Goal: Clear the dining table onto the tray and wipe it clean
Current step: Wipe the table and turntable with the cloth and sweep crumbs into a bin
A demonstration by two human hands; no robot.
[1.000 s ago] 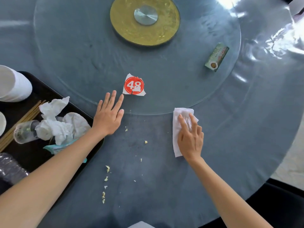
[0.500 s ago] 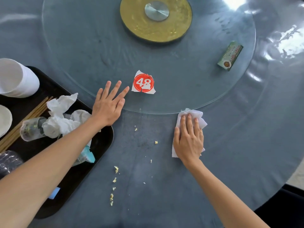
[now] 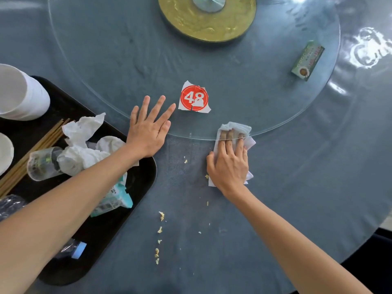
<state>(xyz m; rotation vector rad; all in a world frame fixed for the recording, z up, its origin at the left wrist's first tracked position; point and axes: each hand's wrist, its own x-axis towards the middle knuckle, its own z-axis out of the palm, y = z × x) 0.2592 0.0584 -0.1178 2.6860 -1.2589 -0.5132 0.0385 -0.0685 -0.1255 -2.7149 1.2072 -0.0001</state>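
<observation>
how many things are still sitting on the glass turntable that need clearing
2: the torn red 48 label near its front edge by the left hand, and the small green box at its right side.

Counts, head view:
- 1 counter (image 3: 275, 209), blue cover
- 1 glass turntable (image 3: 106, 60) on it, 1 gold hub (image 3: 191, 20) far centre
- 1 black tray (image 3: 135, 183), near left
- 2 hands: left hand (image 3: 146, 132), right hand (image 3: 228, 164)
- 1 white wipe (image 3: 235, 127) under the right one
- 1 torn "48" sticker (image 3: 194, 97)
- 1 green box (image 3: 307, 60), far right
- On tray: 1 stack of white cups (image 3: 21, 94), exact number in stack unreadable; 1 white dish (image 3: 5, 151), partly cut off; 1 bundle of chopsticks (image 3: 31, 151), can't count; 1 clear plastic cup (image 3: 41, 164) lying down; 1 heap of crumpled napkins (image 3: 84, 141), at least 2; 1 teal wipes pack (image 3: 114, 198); 1 crushed bottle (image 3: 73, 250), blue cap
- Crumbs (image 3: 159, 230): roughly 10 bits, near centre
</observation>
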